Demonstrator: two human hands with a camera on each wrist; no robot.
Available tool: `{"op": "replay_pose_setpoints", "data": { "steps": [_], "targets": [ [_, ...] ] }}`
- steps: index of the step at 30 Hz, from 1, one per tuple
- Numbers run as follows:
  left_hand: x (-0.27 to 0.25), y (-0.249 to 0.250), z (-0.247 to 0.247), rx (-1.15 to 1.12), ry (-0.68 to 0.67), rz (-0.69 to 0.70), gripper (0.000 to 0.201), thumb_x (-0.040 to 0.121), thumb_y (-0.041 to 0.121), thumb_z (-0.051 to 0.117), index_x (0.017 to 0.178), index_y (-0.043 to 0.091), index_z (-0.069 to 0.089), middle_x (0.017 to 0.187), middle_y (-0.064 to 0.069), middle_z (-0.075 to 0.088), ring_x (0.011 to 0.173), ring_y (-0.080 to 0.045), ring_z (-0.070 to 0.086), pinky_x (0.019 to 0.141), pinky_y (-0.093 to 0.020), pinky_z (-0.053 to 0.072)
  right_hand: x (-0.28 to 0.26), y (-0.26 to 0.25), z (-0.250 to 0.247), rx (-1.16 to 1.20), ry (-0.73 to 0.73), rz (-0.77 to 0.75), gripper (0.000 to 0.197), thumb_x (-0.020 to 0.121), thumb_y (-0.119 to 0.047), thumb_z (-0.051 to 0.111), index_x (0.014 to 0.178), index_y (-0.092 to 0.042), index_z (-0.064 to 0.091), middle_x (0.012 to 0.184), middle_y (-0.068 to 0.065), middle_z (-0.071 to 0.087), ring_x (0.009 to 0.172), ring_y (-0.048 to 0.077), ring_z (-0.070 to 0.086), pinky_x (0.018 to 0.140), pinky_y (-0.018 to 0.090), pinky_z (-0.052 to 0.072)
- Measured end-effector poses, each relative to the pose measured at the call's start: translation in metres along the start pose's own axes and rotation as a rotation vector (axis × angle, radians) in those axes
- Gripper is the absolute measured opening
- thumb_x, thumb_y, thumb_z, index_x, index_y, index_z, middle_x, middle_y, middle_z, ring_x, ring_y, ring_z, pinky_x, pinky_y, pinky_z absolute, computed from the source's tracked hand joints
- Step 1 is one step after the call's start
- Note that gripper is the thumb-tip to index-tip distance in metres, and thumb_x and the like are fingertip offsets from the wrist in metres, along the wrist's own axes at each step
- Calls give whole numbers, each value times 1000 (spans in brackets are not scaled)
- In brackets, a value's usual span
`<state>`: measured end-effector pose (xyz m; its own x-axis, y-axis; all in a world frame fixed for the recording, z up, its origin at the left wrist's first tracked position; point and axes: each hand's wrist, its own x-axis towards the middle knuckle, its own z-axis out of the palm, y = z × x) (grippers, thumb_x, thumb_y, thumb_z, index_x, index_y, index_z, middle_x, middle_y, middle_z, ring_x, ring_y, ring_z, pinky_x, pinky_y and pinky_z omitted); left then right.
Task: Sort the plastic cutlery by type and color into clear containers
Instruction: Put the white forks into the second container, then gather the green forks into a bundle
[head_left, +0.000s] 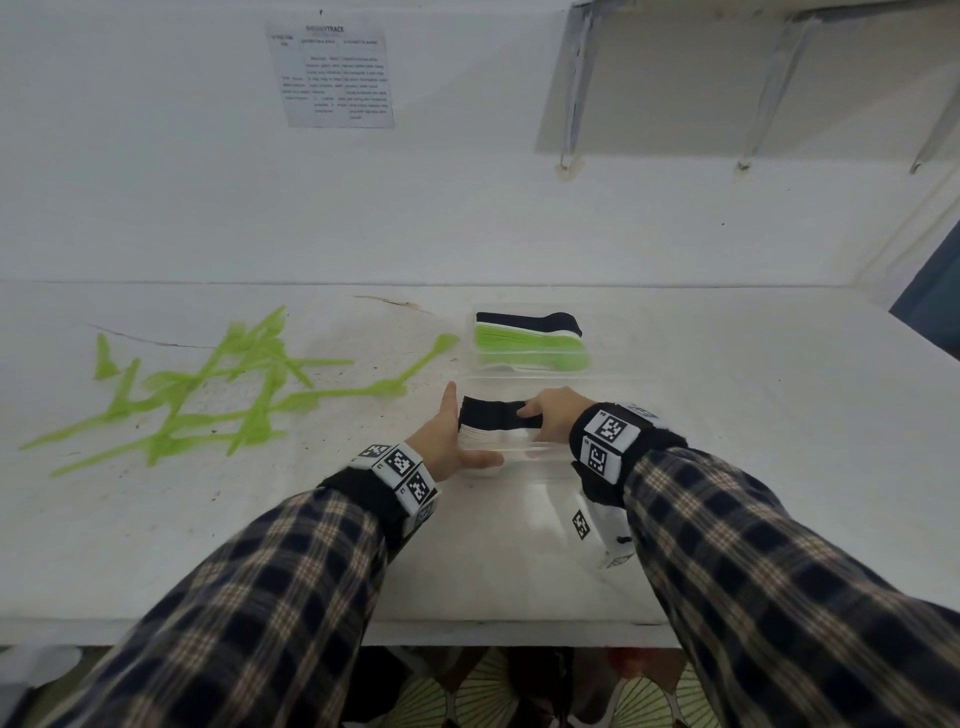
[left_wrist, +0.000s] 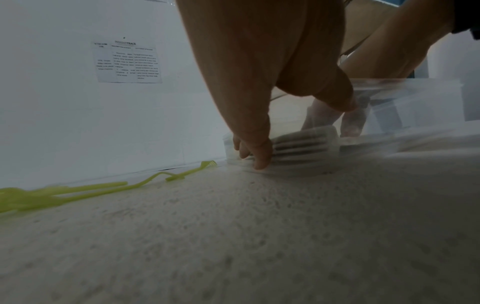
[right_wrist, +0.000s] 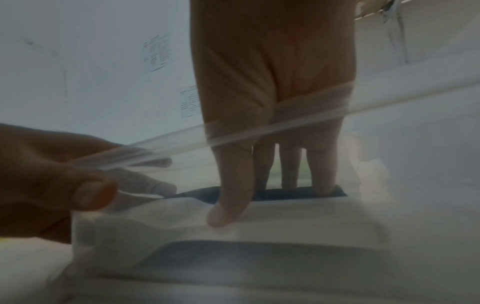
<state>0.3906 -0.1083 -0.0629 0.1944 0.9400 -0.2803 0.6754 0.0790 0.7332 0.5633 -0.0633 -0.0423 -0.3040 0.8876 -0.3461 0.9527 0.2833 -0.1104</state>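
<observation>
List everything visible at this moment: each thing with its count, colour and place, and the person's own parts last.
Loose forks: count unclear, green, scattered on table's left.
Far container: one, clear, mid-table, holding black, white and green stacks.
Near container: one, clear, in front of it.
Cutlery stack: one, black over white, in near container.
Table: one, white.
Paper sheet: one, white, on wall.
Shelf: one, upper right wall.
Sleeves: two, dark plaid.
Left hand: against the stack's left end.
Right hand: grips the stack's right part.

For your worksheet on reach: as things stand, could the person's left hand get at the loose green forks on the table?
Probably yes: the left hand is open beside the near clear container, and bare table lies between it and the green forks.
</observation>
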Motion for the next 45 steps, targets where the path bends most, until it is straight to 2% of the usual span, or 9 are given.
{"op": "replay_pose_setpoints", "data": {
  "steps": [8,16,22,25,28,32,39,42,45],
  "targets": [
    [-2,3,-2,31,-10,-18,117,80,31,73,147,10,-21,154,-11,27,139,-20,31,106,-23,25,1,-4,3,23,27,11,53,89,-21,60,139,-14,44,139,8,49,126,26,47,103,27,37],
    [-4,6,-3,20,-24,-45,118,80,30,74,147,13,-21,157,-10,17,141,-20,26,110,-26,23,4,-7,-1,34,15,9,51,87,-14,60,137,-13,48,135,9,52,123,26,51,101,28,39],
    [-1,-1,-20,188,-109,-41,116,80,28,74,148,16,-18,154,-9,26,136,-23,36,109,-28,27,13,-28,-21,16,34,22,33,84,-15,59,116,-9,65,118,10,64,109,26,59,88,27,47],
    [0,-15,-41,213,-93,-20,92,83,23,71,151,20,9,152,-5,31,136,-21,36,109,-28,29,18,-49,-39,93,230,70,28,85,-12,49,106,-8,68,112,8,65,105,26,59,83,29,48],
    [0,-39,-71,220,94,-11,49,88,18,60,135,18,49,136,-2,52,124,-19,48,102,-24,35,30,-79,-56,179,314,77,29,84,-15,49,108,-6,64,114,10,61,103,27,60,84,32,50],
    [2,-77,-117,309,383,-118,27,89,17,53,114,13,63,119,-6,62,115,-23,55,96,-27,41,51,-126,-68,242,312,5,29,84,-16,49,106,-6,65,114,12,62,105,28,58,89,36,51],
    [1,-134,-175,544,378,-462,42,94,37,45,127,11,45,132,-10,49,121,-28,49,96,-37,40,90,-197,-52,379,194,-53,27,86,-10,48,102,1,66,103,16,67,85,27,60,78,34,53],
    [4,-151,-182,576,264,-477,52,91,48,49,124,8,50,127,-10,56,113,-28,55,88,-32,43,108,-215,-41,372,141,-42,27,87,-8,46,102,2,66,102,17,67,79,26,57,73,33,51],
    [8,-159,-186,580,205,-439,54,88,46,55,124,6,50,126,-11,56,113,-28,56,87,-30,44,125,-226,-32,336,118,-25,28,90,-9,45,105,0,66,109,14,66,94,27,62,84,34,54]
  ]
}}
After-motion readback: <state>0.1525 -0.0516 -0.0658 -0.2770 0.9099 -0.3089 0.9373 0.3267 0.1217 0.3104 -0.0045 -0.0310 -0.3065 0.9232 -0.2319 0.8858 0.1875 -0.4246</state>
